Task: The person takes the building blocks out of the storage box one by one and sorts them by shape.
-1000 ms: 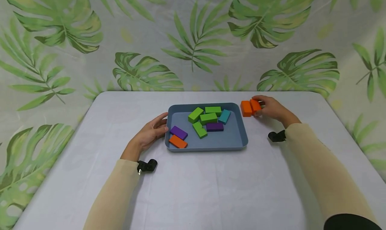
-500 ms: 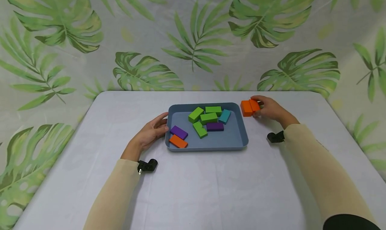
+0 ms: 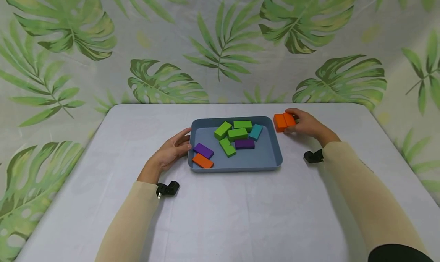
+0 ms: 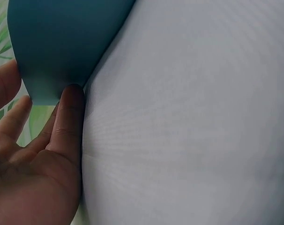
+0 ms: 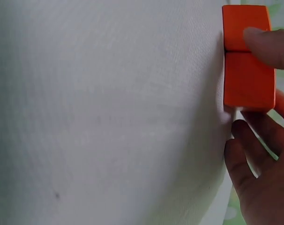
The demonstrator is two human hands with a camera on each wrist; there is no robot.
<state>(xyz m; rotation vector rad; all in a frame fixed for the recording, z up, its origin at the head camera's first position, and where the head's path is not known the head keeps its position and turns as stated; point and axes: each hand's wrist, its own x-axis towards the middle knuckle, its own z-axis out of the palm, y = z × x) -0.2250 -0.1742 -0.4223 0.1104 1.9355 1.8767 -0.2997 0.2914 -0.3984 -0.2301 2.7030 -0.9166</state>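
Note:
Two orange blocks, a left one [image 3: 279, 122] and a right one [image 3: 289, 119], stand side by side and touching, just off the tray's right end. My right hand [image 3: 307, 124] pinches the right block, index finger behind and thumb in front. In the right wrist view the thumb [image 5: 268, 47] lies across the near faces by the seam between the blocks [image 5: 249, 79]. A blue-grey tray [image 3: 237, 170] lies at the middle of the table. My left hand [image 3: 168, 153] touches the tray's left wall [image 4: 62, 47], its fingers fairly straight.
Inside the tray are several green blocks [image 3: 237, 134], a blue block [image 3: 256, 132], two purple blocks [image 3: 245, 144] and an orange block [image 3: 203, 160]. A white cloth [image 3: 223, 216] covers the table. Behind hangs a leaf-patterned curtain [image 3: 233, 90].
The right orange block has moved slightly left with my right hand, and the gap between it and the left one has closed. My left hand and the tray stay in place.

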